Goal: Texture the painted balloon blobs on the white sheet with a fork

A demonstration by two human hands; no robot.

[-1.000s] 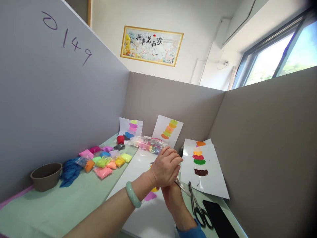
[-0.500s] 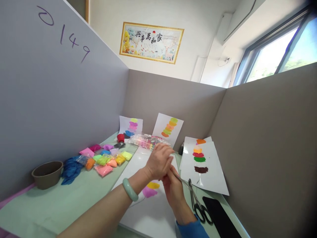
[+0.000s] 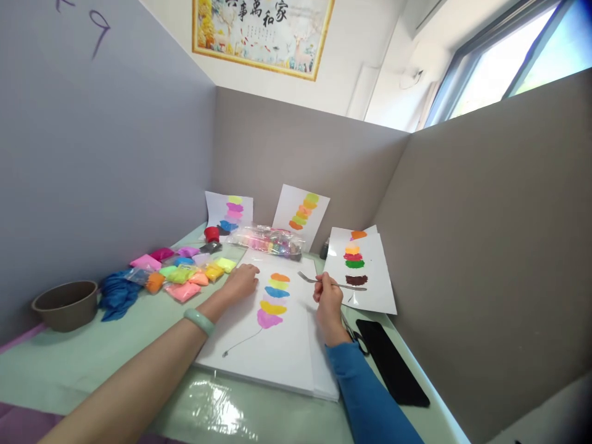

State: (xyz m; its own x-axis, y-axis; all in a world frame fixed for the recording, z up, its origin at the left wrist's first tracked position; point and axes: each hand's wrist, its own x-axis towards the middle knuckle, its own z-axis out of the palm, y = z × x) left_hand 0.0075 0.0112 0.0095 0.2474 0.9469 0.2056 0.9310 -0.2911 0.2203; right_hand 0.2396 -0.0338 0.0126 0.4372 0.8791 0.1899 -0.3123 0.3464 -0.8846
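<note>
My right hand (image 3: 329, 305) grips a metal fork (image 3: 305, 279) by its handle, tines pointing left, above the right side of the white paper stack (image 3: 277, 370). At the paper's upper left edge lies my left hand (image 3: 241, 282), palm down with fingers stretched out and nothing visible in it. Between the hands, a column of coloured patches runs down the sheet, with a blue patch (image 3: 277, 292) near the middle and a pink-purple patch (image 3: 269, 319) at the bottom. A thin dark line trails from it to the lower left.
Bags of coloured clay (image 3: 182, 291) lie left, near blue cloth (image 3: 121, 293) and a brown pot (image 3: 67, 305). Behind are a clear plastic pack (image 3: 266, 240) and a red cup (image 3: 211, 234). Right are patterned sheets (image 3: 379, 265), partly hidden scissors (image 3: 361, 343) and a black flat object (image 3: 393, 364).
My hands, together over the paper before, have separated. The left moved down and left onto the paper's edge; the right now holds the fork out level. The view has tilted down.
</note>
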